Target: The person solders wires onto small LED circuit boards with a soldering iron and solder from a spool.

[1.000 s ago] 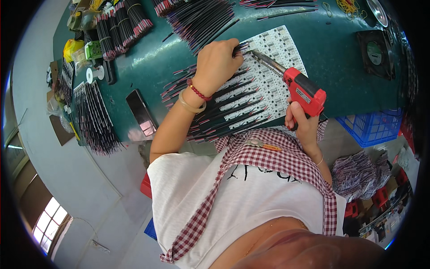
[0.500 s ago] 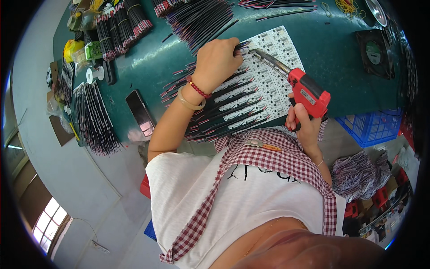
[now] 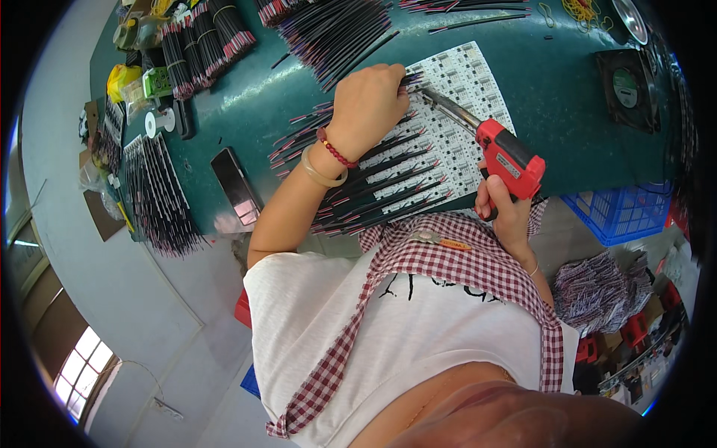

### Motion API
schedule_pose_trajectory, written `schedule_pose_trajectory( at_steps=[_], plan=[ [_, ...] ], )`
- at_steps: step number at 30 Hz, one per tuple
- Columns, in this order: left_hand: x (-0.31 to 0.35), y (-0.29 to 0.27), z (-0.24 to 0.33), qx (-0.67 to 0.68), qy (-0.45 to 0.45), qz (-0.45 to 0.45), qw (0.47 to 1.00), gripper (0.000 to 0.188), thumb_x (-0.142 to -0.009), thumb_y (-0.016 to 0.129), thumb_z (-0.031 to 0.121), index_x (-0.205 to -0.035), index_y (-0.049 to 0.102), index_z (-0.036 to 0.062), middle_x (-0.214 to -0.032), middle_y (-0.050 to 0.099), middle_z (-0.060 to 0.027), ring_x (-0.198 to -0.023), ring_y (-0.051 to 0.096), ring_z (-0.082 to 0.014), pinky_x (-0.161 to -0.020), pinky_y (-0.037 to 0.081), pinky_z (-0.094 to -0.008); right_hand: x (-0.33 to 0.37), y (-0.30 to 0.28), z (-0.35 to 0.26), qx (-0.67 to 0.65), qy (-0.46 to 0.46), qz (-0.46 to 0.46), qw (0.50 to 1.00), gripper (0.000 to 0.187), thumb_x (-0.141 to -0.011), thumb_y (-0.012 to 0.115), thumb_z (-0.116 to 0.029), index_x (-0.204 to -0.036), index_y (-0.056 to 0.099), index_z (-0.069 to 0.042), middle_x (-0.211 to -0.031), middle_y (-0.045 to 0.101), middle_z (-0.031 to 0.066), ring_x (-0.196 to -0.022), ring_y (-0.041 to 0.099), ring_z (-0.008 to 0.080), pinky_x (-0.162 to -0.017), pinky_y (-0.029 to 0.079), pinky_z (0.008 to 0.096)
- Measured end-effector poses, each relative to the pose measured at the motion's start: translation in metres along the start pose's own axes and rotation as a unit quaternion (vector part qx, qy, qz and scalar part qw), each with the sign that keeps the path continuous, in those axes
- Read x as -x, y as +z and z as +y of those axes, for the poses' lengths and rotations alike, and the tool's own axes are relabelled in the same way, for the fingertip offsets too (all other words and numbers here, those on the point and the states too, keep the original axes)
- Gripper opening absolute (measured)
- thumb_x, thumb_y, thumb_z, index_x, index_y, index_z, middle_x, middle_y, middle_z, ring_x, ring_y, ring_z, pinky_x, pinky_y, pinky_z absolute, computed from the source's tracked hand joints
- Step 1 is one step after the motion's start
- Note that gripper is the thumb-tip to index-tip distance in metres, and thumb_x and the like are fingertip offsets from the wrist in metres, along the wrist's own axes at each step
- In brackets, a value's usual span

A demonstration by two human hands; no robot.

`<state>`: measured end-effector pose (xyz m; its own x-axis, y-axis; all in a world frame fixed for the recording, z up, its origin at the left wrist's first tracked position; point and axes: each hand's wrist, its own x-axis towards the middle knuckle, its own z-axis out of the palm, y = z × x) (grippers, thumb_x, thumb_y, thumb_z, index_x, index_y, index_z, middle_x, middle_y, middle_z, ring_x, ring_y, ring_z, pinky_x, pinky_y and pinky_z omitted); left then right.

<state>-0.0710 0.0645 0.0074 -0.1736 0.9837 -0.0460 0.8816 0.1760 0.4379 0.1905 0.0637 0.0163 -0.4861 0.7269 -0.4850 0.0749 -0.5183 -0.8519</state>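
Observation:
My right hand [image 3: 502,205] grips a red and black soldering gun [image 3: 511,158] by its handle, with the metal nozzle angled to the far left. The nozzle's tip is close to my left fingertips, over a white sheet of printed circuit boards [image 3: 467,97]. My left hand [image 3: 370,101] is closed, pinching a black cable [image 3: 411,79] whose stripped reddish end lies on the sheet. I cannot make out whether the tip touches it. Several more black cables [image 3: 396,179] lie in a row across the sheet's near left part, their ends on the boards.
Loose black cables [image 3: 336,41] are piled beyond my left hand, with tied bundles [image 3: 216,37] at the far left. A phone [image 3: 236,187] and a white spool [image 3: 158,122] lie left. A black fan [image 3: 627,89] stands right, above a blue crate [image 3: 620,213] below the table edge.
The soldering gun has shifted slightly to the left and its tip a little nearer to me. My left hand has moved slightly to the right, still pinching the cable.

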Motion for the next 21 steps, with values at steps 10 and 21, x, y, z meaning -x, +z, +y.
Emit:
schedule_pose_trajectory(
  at_steps=[10, 21],
  plan=[
    [0.001, 0.0, 0.002, -0.014, 0.005, -0.002, 1.0, 0.013, -0.076, 0.06, 0.013, -0.078, 0.059, -0.0004, -0.076, 0.063, -0.0169, -0.07, 0.06, -0.0367, -0.062, 0.048, -0.0444, 0.009, -0.005, 0.002, -0.044, -0.048, 0.001, 0.998, 0.032, -0.096, 0.047, -0.021, -0.117, 0.048, 0.003, -0.06, 0.048, 0.0041, -0.047, 0.042, 0.009, -0.047, 0.038, 0.0254],
    [0.011, -0.013, -0.002, 0.011, 0.018, 0.193, 0.981, 0.01, -0.086, 0.059, 0.007, -0.083, 0.056, -0.0012, -0.08, 0.054, -0.0171, -0.069, 0.055, -0.0345, -0.061, 0.044, -0.0404, 0.017, -0.016, -0.001, -0.099, -0.066, -0.001, 0.993, 0.032, -0.095, 0.048, -0.015, -0.12, 0.047, 0.006, -0.063, 0.05, 0.0047, -0.049, 0.044, 0.0092, -0.049, 0.04, 0.0247]
  ],
)
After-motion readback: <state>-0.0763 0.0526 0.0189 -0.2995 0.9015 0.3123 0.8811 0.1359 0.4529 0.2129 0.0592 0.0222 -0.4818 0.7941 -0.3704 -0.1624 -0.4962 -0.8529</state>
